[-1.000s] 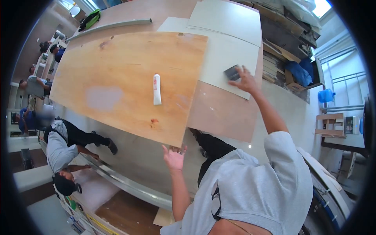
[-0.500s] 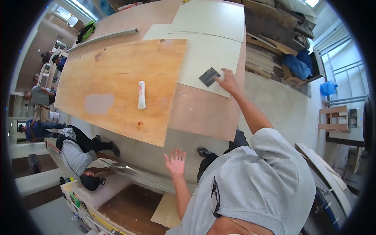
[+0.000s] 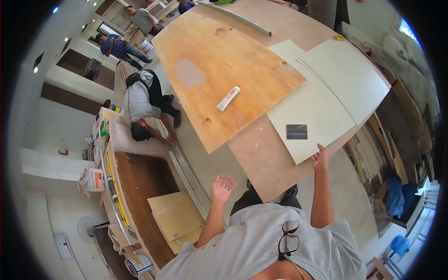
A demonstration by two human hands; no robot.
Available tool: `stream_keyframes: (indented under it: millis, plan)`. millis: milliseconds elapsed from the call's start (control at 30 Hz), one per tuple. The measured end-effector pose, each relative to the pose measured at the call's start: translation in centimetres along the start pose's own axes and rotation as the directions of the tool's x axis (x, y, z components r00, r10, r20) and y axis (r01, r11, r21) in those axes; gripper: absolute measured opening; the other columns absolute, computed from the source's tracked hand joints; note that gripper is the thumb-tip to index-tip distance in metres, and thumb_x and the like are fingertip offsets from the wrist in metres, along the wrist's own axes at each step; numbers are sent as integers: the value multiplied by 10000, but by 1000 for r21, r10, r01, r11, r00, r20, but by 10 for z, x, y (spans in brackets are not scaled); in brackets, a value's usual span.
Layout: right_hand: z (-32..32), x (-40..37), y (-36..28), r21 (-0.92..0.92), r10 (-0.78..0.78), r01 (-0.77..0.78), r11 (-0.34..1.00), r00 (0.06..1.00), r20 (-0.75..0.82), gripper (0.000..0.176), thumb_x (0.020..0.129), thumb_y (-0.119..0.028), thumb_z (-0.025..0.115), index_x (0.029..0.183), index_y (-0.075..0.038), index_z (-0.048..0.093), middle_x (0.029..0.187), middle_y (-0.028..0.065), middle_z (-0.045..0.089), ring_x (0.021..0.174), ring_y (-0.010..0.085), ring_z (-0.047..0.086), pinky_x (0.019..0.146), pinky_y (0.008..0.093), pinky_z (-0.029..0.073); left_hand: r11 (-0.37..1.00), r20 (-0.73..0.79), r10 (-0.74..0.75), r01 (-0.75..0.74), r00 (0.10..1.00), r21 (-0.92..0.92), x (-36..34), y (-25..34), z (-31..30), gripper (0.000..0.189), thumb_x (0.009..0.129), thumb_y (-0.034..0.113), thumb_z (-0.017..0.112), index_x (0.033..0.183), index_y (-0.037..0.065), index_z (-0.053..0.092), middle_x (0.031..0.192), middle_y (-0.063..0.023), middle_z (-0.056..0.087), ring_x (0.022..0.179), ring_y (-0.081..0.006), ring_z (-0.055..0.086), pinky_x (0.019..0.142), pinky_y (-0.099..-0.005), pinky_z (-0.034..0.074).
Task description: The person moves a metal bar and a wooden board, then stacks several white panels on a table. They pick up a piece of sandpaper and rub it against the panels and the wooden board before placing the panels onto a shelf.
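Observation:
My left hand (image 3: 223,188) is raised palm up in front of my body, fingers spread, holding nothing. At the near right edge of the white sheets (image 3: 340,109), my right hand (image 3: 320,157) has its fingers apart and touches or nearly touches the sheet's edge. A dark rectangular piece (image 3: 297,131) lies flat on the lower white sheet, just left of that hand. On the large wooden panel (image 3: 266,56) rests a white tube (image 3: 228,98) with red print. Both the panel and the sheets lie on a pinkish board (image 3: 261,161).
A co-worker in grey (image 3: 140,100) bends over a long metal strip (image 3: 182,163) at the left. Beyond stand other people (image 3: 119,48). A brown workbench (image 3: 149,172) is at the lower left, stacked boards (image 3: 368,149) at the right. A metal bar (image 3: 238,17) lies at the table's far side.
The view has turned. My right hand has let go of the dark piece, which now lies flat on the white sheet, and has moved to the sheet's edge. My left hand stays raised.

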State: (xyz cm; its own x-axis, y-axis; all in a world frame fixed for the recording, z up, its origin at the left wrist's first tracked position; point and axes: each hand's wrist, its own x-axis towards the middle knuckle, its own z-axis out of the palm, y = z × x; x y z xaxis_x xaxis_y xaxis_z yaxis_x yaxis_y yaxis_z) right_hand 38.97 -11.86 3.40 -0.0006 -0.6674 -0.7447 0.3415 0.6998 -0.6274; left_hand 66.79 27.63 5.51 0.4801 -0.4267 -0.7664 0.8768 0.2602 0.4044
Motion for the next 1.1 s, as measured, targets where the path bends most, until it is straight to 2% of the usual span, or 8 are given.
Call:
stream_keyframes:
  millis: [133, 333, 433, 533, 667, 767, 900, 1100]
  plan:
    - [-12, 22, 4, -109, -74, 83, 991, 994, 80, 366, 885, -247, 718, 1161, -55, 576, 1011, 74, 668, 814, 185, 626, 707, 315, 508, 997, -68, 78, -76, 995, 30, 13, 26, 9, 728, 881, 435, 718, 1419, 83, 378, 1361, -149, 455, 1249, -334, 485, 1062, -545, 417]
    - [3, 4, -6, -126, -6, 23, 992, 991, 135, 432, 893, -214, 732, 1234, -12, 561, 1076, 90, 661, 897, 206, 638, 807, 342, 516, 991, -71, 132, -129, 989, 35, 104, 91, 16, 896, 879, 557, 679, 1487, 33, 279, 1453, -168, 378, 1290, -354, 449, 1112, -531, 369]
    - [2, 4, 0, -111, -49, 61, 992, 992, 113, 418, 882, -179, 740, 1212, 8, 564, 1109, 99, 654, 927, 212, 644, 835, 354, 520, 993, 38, 94, -91, 995, -71, 130, 110, 40, 914, 886, 590, 649, 1484, 2, 287, 1476, -180, 371, 1327, -366, 416, 1134, -520, 343]
    - [-2, 12, 6, -139, -118, 129, 982, 989, 85, 420, 845, -173, 773, 1154, -20, 533, 1069, 92, 621, 954, 225, 608, 808, 404, 483, 991, 47, 134, -135, 990, 20, 139, 114, 56, 911, 894, 597, 632, 1478, -21, 303, 1471, -187, 386, 1345, -365, 396, 1143, -515, 328]
    - [1, 7, 5, -99, -162, 168, 981, 985, 64, 379, 833, -138, 770, 1114, -21, 545, 1008, 80, 616, 893, 214, 610, 756, 397, 500, 998, -70, 57, -60, 996, -35, 130, 121, 70, 876, 901, 575, 634, 1470, -16, 328, 1453, -180, 408, 1342, -358, 401, 1136, -517, 333]
    - [-3, 6, 3, -134, -184, 183, 974, 983, 4, 330, 878, -106, 720, 1147, 25, 579, 1078, 99, 656, 943, 225, 648, 821, 384, 545, 999, -93, 37, -40, 995, -32, 128, 126, 75, 874, 894, 559, 650, 1474, -9, 326, 1454, -176, 407, 1337, -354, 407, 1131, -522, 334]
    - [-42, -8, -8, -73, -201, 210, 975, 973, 116, 333, 877, -101, 722, 1162, -1, 581, 1043, 107, 673, 901, 212, 675, 760, 367, 570, 999, -102, 22, -26, 995, -31, 128, 131, 78, 880, 872, 543, 684, 1477, 13, 329, 1450, -171, 415, 1333, -343, 415, 1122, -523, 341]
    - [-123, -42, -3, -133, -117, 124, 983, 991, 58, 311, 888, -95, 716, 1148, 5, 577, 1035, 98, 677, 880, 209, 682, 772, 379, 580, 999, -67, -27, 25, 997, -24, 130, 128, 80, 869, 860, 527, 702, 1469, 28, 334, 1409, -156, 461, 1303, -334, 445, 1108, -522, 358]
